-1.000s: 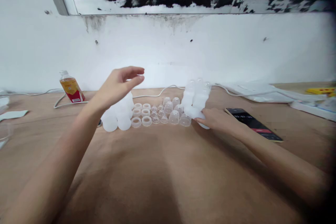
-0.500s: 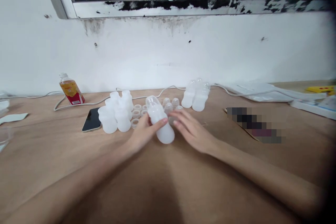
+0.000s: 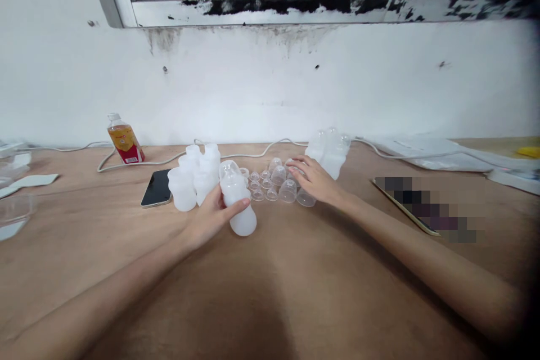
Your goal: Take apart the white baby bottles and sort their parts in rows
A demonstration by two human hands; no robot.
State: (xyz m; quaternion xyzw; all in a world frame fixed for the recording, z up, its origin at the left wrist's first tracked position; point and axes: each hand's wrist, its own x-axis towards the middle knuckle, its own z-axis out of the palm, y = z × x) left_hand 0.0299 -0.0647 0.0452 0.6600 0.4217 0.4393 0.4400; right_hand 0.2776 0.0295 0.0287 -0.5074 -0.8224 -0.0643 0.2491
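from left to right: a drink bottle (image 3: 125,143) with a yellow-and-red label stands far left, a dark phone (image 3: 156,187) lying nearer and to its right. next comes a cluster of white bottles (image 3: 183,191), then the left hand (image 3: 208,214) — fingers clamped around a covered bottle (image 3: 239,208), tilted, its clear top toward the far side and its base near. small clear teats (image 3: 265,183) and larger clear covers (image 3: 288,191) follow in rows. the right hand (image 3: 316,180) reaches over the covers, fingers slightly apart — contact cannot be told — with finished-looking covered bottles (image 3: 333,149) upright just beyond.
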